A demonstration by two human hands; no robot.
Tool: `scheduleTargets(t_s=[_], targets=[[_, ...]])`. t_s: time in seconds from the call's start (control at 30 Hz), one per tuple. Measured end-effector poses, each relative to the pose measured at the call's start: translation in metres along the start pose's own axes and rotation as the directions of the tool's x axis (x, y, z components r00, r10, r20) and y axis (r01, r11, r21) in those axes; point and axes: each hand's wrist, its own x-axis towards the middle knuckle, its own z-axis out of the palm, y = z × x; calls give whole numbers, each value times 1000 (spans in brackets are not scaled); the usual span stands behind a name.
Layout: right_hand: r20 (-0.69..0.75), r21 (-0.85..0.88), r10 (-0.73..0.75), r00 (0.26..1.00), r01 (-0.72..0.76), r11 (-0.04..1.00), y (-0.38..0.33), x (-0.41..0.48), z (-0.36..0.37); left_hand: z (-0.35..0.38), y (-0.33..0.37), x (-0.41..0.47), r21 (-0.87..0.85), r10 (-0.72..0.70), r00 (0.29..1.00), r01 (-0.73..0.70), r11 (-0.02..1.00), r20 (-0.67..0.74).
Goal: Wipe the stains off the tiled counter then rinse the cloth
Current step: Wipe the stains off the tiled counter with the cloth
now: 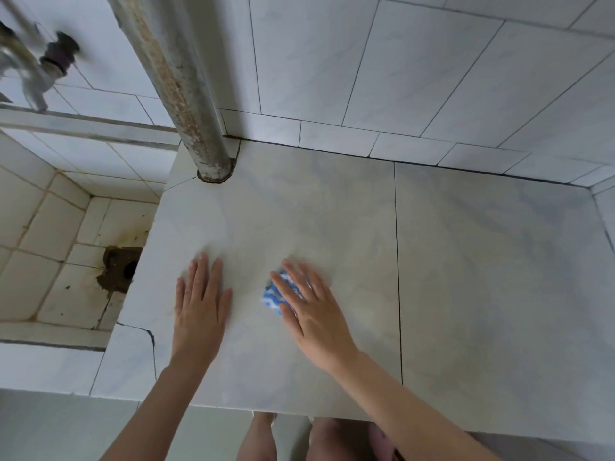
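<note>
A pale marbled tiled counter [332, 227] fills the middle of the view. My right hand [309, 307] lies flat with straight fingers on a small blue and white cloth [274, 296], pressing it against the counter; most of the cloth is hidden under the fingers. My left hand [199, 304] rests flat on the counter to the left of the cloth, fingers straight, holding nothing. I cannot make out distinct stains on the tile.
A rusty vertical pipe [179, 84] enters the counter at its back left corner. A sunken tiled basin [50, 244] with a grimy drain hole [121, 267] lies left of the counter. A tap [36, 68] sticks out above it. Tiled walls enclose the back and right.
</note>
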Motion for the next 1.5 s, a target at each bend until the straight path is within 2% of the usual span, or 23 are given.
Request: scheduleTargets(t_s=[0.1, 0.23, 0.27, 0.4, 0.5, 0.57, 0.63, 0.7, 0.77, 0.83, 0.93, 1.03, 1.1, 1.23, 1.33, 1.43, 1.5], targets=[[27, -119, -71, 997, 73, 990, 10, 7, 16, -4, -2, -3, 1, 7, 1000, -7, 1000, 8], [98, -170, -171, 980, 186, 968, 26, 19, 19, -8, -6, -4, 15, 17, 1000, -17, 1000, 19], [110, -191, -152, 982, 171, 966, 36, 29, 15, -9, -8, -4, 12, 24, 999, -24, 1000, 21], [-2, -236, 142, 990, -138, 962, 80, 91, -9, -11, -10, -6, 11, 25, 1000, -25, 1000, 15], [54, -194, 352, 934, -336, 922, 101, 134, -20, -12, -12, -9, -15, -31, 1000, 31, 999, -6], [62, -195, 395, 917, -377, 906, 88, 154, -19, -14, -17, -11, -48, -85, 996, 84, 995, -17], [60, -180, 309, 949, -294, 939, 60, 162, -6, -15, -23, -13, -39, -70, 997, 69, 997, -25], [31, -196, 145, 989, -137, 971, 21, 152, 14, -14, -26, -14, -23, -47, 998, 47, 999, -32], [61, -126, 11, 998, -3, 992, -13, 129, 30, -12, -25, -12, -24, -65, 997, 64, 998, -36], [119, -89, -128, 985, 139, 986, -34, 95, 45, -10, -25, -12, -22, -83, 996, 82, 996, -32], [120, -90, -291, 949, 302, 949, -43, 44, 53, -9, -27, -14, 42, -50, 999, 50, 998, 3], [171, -138, -386, 906, 410, 901, -29, 6, 47, -10, -28, -14, 21, -51, 999, 51, 998, -10], [178, -167, -402, 898, 430, 887, -13, -9, 39, -10, -25, -16, 0, -65, 998, 65, 998, -25], [141, -184, -244, 960, 267, 946, 42, -5, 12, -5, -14, -23, 37, -91, 996, 92, 995, -22], [104, -253, -3, 995, 29, 967, 100, 19, -15, -3, -4, -23, 45, -59, 998, 58, 997, 2], [24, -285, 252, 968, -235, 929, 156, 38, -45, -1, 11, -21, -4, 31, 999, -31, 1000, 32], [32, -275, 375, 926, -352, 895, 182, 40, -57, 2, 24, -19, -11, 76, 996, -76, 997, 49]])
